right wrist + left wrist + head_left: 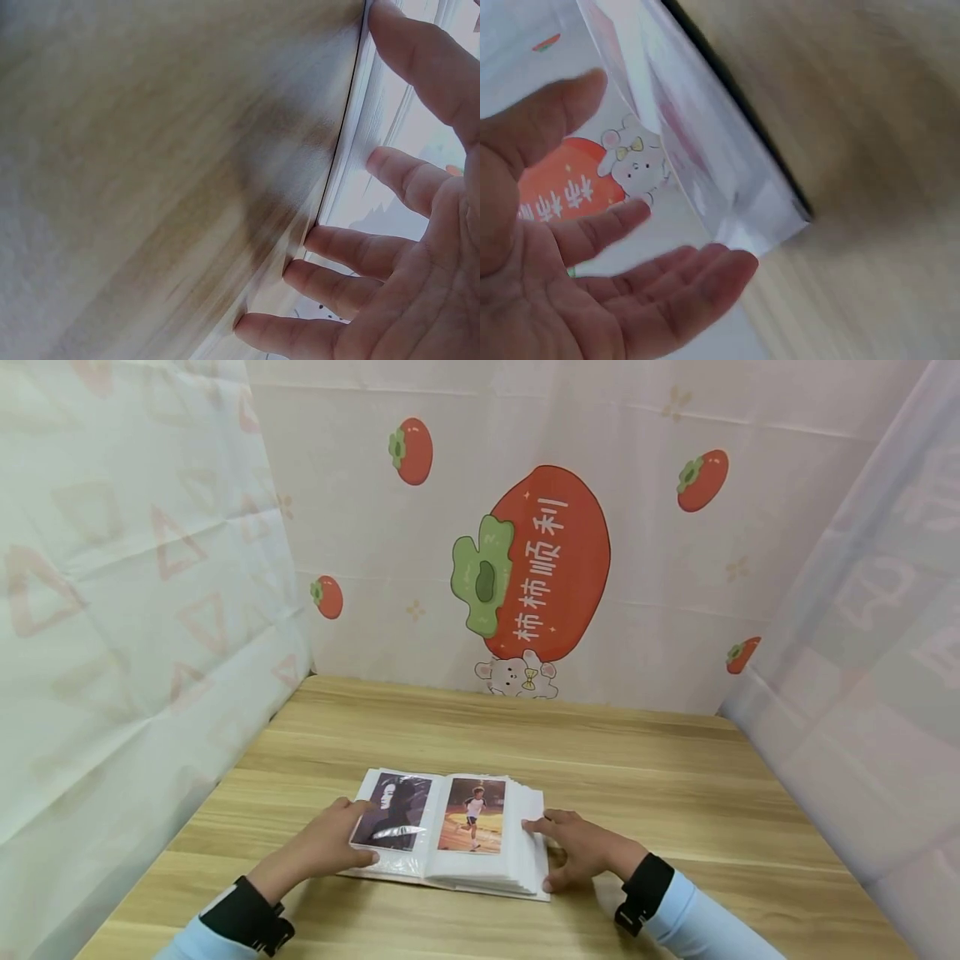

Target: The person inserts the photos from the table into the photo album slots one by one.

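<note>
A photo album (487, 865) lies spread on the table, its white pages fanned in steps toward the right. In its left sleeve is a dark portrait photo (393, 814); on the facing page, a photo of a runner (472, 817) on an orange track. My left hand (324, 842) is at the album's left edge, thumb and fingers apart over the page's margin. The left wrist view shows that palm beside the album's edge with its fingers loosely bent. On the other side, my right hand (583, 846) has its spread fingertips at the right edge of the pages.
Under the album is a wood-grain table (637, 760). A white cloth backdrop (360, 527) printed with red persimmons stands behind it, and more printed cloth (150, 635) hangs along the left side and the right. Dark wrist straps (247, 914) sit over light blue sleeves.
</note>
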Tool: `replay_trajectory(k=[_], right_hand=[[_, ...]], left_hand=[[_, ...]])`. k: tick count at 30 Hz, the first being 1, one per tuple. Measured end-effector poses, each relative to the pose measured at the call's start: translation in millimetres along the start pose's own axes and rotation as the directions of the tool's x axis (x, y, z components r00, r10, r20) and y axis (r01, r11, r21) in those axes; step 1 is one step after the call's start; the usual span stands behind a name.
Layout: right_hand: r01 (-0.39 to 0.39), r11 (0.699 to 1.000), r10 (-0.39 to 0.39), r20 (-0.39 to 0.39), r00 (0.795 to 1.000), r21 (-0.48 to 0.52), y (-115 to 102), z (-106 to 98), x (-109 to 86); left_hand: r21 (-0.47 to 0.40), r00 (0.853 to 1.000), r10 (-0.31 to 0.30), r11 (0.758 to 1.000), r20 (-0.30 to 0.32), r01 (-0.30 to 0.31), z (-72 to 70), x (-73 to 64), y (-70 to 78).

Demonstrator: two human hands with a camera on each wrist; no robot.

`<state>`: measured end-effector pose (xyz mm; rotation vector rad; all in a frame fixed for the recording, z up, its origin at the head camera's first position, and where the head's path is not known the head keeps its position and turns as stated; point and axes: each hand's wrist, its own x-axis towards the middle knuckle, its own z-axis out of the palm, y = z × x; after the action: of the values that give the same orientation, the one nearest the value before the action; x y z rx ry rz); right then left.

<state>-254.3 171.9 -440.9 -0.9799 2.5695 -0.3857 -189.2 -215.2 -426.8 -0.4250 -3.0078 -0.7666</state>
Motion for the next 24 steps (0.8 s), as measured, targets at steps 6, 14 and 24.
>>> replay_trajectory(k=[6,14,24], right_hand=[[-0.004,1.000,0.004,0.006,1.000,0.003,1.1,0.6,0.7],[-0.002,1.000,0.002,0.007,1.000,-0.007,1.6,1.4,0.4],[-0.003,1.000,0.003,0.003,1.000,0.000,-0.9,1.9,0.5]], left_hand=[[-0.034,0.984,-0.178,0.983,0.007,0.178,-2.6,-2.0,-5.6],[-0.039,0.974,-0.226,0.973,0.027,0.227,4.8,1.6,-6.9],[-0.034,0.968,-0.246,0.968,0.040,0.248,10.7,6.3,-8.6]])
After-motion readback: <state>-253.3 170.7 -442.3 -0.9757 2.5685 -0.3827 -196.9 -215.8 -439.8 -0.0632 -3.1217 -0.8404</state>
